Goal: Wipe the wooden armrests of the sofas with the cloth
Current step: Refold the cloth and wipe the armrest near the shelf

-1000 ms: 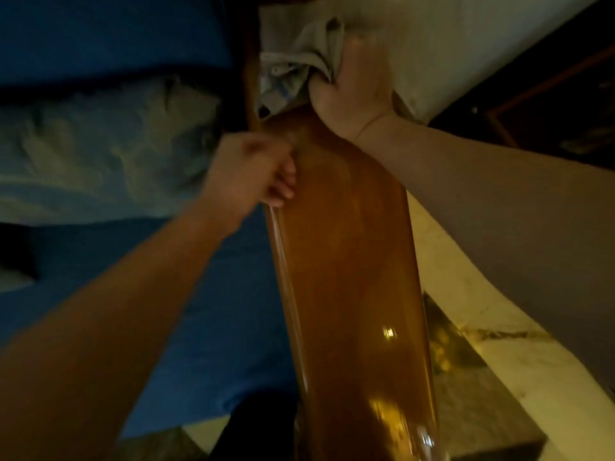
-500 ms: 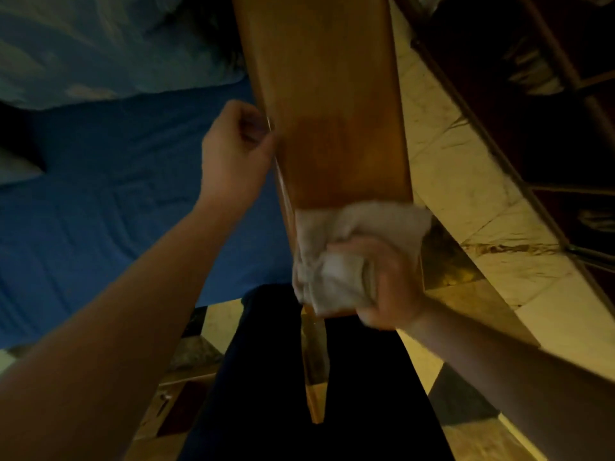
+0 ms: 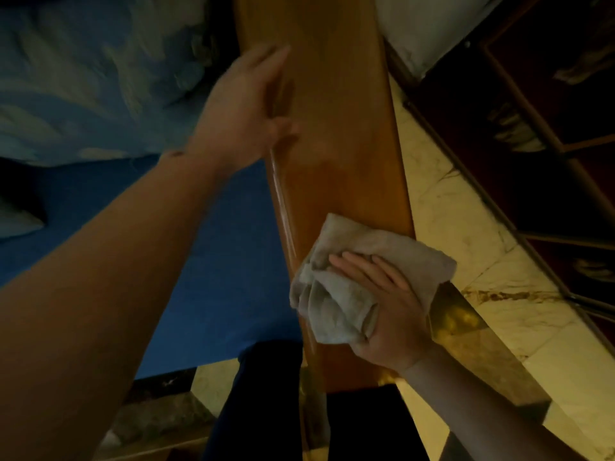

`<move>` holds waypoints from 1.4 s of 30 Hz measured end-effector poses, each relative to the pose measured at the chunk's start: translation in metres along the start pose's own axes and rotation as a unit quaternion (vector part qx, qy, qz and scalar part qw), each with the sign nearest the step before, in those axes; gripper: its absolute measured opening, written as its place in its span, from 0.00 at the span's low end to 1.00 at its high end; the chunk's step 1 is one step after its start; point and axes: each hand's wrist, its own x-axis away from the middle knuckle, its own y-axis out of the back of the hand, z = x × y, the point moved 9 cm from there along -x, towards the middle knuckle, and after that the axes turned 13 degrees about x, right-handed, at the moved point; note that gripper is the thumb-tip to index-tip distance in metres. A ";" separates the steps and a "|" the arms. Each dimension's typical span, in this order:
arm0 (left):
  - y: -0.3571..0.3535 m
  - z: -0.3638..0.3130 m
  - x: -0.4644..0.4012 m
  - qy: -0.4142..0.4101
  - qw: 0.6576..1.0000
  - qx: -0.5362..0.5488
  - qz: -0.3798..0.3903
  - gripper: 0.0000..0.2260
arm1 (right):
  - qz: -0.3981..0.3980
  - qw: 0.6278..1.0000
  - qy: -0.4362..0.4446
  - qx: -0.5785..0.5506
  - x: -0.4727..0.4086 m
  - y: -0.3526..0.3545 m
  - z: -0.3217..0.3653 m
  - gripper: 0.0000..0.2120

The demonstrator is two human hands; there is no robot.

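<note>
A long glossy wooden armrest (image 3: pixel 336 134) runs from the top of the view down toward me. A crumpled grey cloth (image 3: pixel 372 247) lies on its near end, and my right hand (image 3: pixel 389 307) presses flat on it, fingers spread over the cloth while the palm side bunches a fold. My left hand (image 3: pixel 246 108) is blurred, fingers apart, hovering at the armrest's left edge farther up and holding nothing.
The blue sofa seat (image 3: pixel 216 261) lies left of the armrest, with a pale blue patterned cushion (image 3: pixel 83 78) behind it. A marble floor (image 3: pixel 482 261) shows on the right, beside dark wooden furniture (image 3: pixel 549 128). My dark trouser leg (image 3: pixel 266 410) is below.
My right hand dragged the cloth from the far end of the armrest to its near end. My left hand let go of the armrest's edge, opened and moved farther up.
</note>
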 end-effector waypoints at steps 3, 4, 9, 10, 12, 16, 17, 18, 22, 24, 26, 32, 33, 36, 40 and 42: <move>0.003 0.013 -0.035 0.048 0.985 -0.121 0.112 0.58 | -0.045 0.995 -0.091 0.009 -0.065 0.015 -0.024 0.34; 0.001 0.018 -0.038 0.072 0.977 -0.144 0.138 0.62 | -0.054 0.992 -0.117 0.014 -0.084 0.018 -0.031 0.34; -0.008 0.019 -0.043 0.104 0.956 -0.230 0.146 0.55 | -0.080 0.975 -0.203 0.033 -0.183 0.037 -0.056 0.34; -0.010 0.015 -0.047 0.109 0.953 -0.241 0.149 0.52 | -0.081 0.973 -0.211 0.037 -0.206 0.042 -0.062 0.35; -0.014 0.006 -0.056 0.117 0.948 -0.253 0.155 0.43 | -0.090 0.972 -0.214 0.039 -0.255 0.053 -0.076 0.38; -0.020 -0.003 -0.067 0.125 0.951 -0.235 0.155 0.27 | -0.114 0.973 -0.199 0.042 -0.357 0.079 -0.102 0.38; -0.021 -0.001 -0.067 0.120 0.952 -0.235 0.154 0.25 | -0.116 0.970 -0.208 0.043 -0.381 0.085 -0.110 0.37; -0.022 0.003 -0.066 0.116 0.953 -0.232 0.154 0.24 | -0.116 0.968 -0.219 0.044 -0.403 0.090 -0.118 0.37; -0.025 0.009 -0.060 0.094 0.958 -0.222 0.154 0.24 | -0.110 0.963 -0.239 0.060 -0.460 0.105 -0.145 0.35; -0.023 0.013 -0.061 0.100 0.958 -0.219 0.153 0.24 | -0.097 0.964 -0.242 0.059 -0.471 0.103 -0.146 0.34; -0.024 0.010 -0.062 0.111 0.957 -0.218 0.158 0.22 | -0.069 0.970 -0.229 0.049 -0.472 0.103 -0.144 0.35; -0.028 -0.002 -0.070 0.131 0.937 -0.268 0.181 0.15 | -0.078 0.985 -0.129 0.084 -0.485 0.134 -0.154 0.21; -0.029 -0.003 -0.069 0.144 0.935 -0.270 0.178 0.15 | -0.077 0.986 -0.122 0.083 -0.484 0.134 -0.152 0.20; -0.018 0.005 -0.069 0.153 0.945 -0.253 0.139 0.21 | -0.118 0.983 -0.111 0.089 -0.474 0.140 -0.146 0.18; 0.000 0.025 -0.039 0.101 0.984 -0.124 0.076 0.52 | -0.083 0.991 -0.102 0.018 -0.414 0.109 -0.136 0.26; 0.003 0.032 -0.009 0.119 0.993 -0.003 -0.012 0.46 | -0.059 0.994 -0.087 0.003 -0.360 0.081 -0.122 0.31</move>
